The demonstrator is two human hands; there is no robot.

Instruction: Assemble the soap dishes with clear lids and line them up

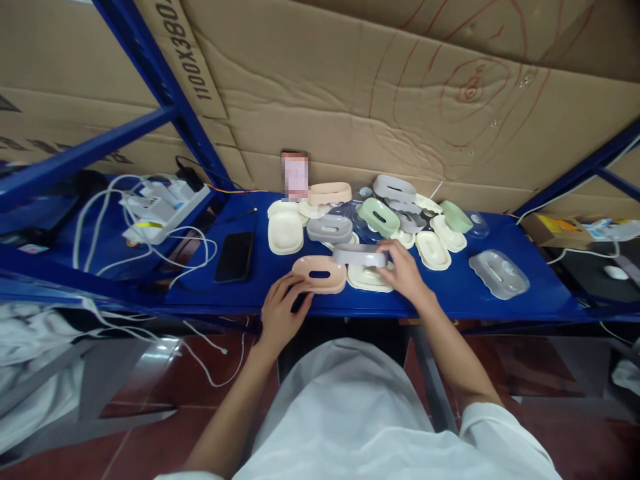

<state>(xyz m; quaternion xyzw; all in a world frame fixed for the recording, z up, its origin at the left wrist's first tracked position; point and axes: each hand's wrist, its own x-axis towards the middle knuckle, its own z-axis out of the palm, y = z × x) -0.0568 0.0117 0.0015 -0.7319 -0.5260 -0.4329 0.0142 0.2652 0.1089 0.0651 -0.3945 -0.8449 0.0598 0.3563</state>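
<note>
Grey dish pinched by right hand; left hand, fingers spread, touches peach dish.

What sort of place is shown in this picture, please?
Probably a workstation in a workshop or storeroom: a long blue bench within a metal frame, tall brown cardboard sheets standing behind it, and many rounded plastic pieces in peach, grey, green and cream spread on top.
</note>
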